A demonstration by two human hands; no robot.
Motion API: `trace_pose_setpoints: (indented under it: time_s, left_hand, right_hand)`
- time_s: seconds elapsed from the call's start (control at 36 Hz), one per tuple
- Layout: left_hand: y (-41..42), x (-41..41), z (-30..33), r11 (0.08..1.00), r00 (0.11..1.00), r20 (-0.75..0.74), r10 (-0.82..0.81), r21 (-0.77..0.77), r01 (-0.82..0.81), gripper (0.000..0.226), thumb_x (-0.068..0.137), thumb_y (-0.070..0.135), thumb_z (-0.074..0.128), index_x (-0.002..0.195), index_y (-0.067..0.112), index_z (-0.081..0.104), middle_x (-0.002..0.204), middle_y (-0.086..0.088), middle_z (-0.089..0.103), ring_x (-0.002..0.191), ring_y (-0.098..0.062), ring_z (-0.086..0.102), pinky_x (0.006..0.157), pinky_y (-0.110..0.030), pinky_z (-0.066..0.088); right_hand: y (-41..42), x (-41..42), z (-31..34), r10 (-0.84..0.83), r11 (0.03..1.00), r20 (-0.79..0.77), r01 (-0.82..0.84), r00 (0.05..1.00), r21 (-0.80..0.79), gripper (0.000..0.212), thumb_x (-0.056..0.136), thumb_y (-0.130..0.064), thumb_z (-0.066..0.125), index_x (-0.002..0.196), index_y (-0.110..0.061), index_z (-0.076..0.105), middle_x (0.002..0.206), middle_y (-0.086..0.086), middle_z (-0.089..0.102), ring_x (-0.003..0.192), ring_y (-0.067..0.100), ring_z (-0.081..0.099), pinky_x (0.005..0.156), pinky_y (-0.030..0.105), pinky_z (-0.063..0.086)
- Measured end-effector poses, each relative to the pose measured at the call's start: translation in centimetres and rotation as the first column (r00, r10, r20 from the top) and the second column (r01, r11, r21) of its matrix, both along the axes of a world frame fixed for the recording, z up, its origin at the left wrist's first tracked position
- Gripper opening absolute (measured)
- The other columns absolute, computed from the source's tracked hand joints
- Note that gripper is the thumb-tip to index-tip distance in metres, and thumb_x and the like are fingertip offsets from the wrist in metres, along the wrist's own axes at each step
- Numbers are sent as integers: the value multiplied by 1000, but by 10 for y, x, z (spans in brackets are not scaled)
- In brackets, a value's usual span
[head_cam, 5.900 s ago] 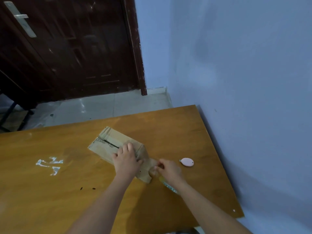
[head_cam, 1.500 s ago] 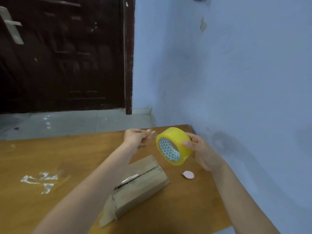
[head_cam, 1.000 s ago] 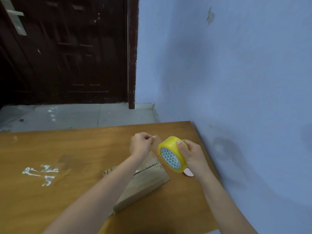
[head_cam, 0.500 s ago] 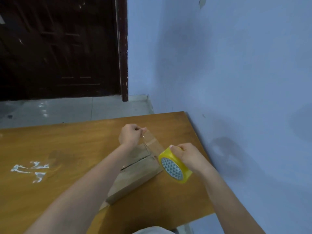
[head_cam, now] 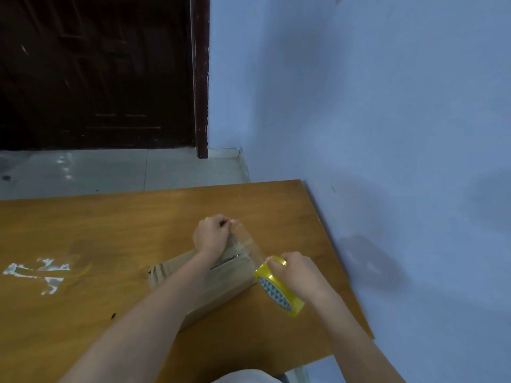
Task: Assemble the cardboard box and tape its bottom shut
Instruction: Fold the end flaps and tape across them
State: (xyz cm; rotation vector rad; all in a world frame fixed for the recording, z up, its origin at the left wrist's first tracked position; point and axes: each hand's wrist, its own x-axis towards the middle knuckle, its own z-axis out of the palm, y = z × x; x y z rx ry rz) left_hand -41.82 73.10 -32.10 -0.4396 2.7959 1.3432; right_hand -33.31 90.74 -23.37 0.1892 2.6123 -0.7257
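The cardboard box lies on the counter under both hands; left hand pinches the tape's free end beyond it, right hand grips the tape roll nearer (strip crosses the seam)

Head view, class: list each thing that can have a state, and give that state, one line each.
Cardboard box: folded shut, lying on the table, seam up.
Tape roll: gripped by the right hand, clear strip pulled out.
Tape strip: stretched over the box, end pinched by the left hand.
Door: closed.
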Motion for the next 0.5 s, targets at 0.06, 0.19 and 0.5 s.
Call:
trace_pose_setpoints:
  time_s: [0.06, 0.19, 0.5]
  left_hand:
    - [-1, 1, -5, 999, 1000, -2, 16, 52, -15, 17, 90, 32, 61, 84, 22, 72, 72, 5, 68, 65, -15, 59, 54, -28, 45]
    - [-2, 0, -11, 994, 999, 8, 52, 96, -53, 15, 89, 34, 62, 80, 26, 71, 67, 11, 65, 58, -10, 56, 50, -27, 42]
    - [-6, -5, -11, 982, 995, -3, 102, 162, -100, 18, 88, 33, 63, 71, 29, 67, 65, 11, 64, 55, -7, 52, 47, -23, 36]
  right_hand:
    - [-1, 0, -5, -24, 1000, 24, 24, 999, -16, 46, 93, -49, 42, 108, -10, 60, 87, 10, 65, 105, 32, 55, 54, 28, 40]
    - [-4, 0, -9, -37, 999, 19, 37, 999, -16, 56, 92, -49, 43, 130, -10, 53, 113, 10, 65, 97, 22, 62, 69, 28, 46]
    - [1, 11, -15, -41, 998, 26, 42, 999, -42, 52, 95, -46, 42, 128, -8, 54, 120, 10, 64, 103, 22, 62, 79, 33, 48]
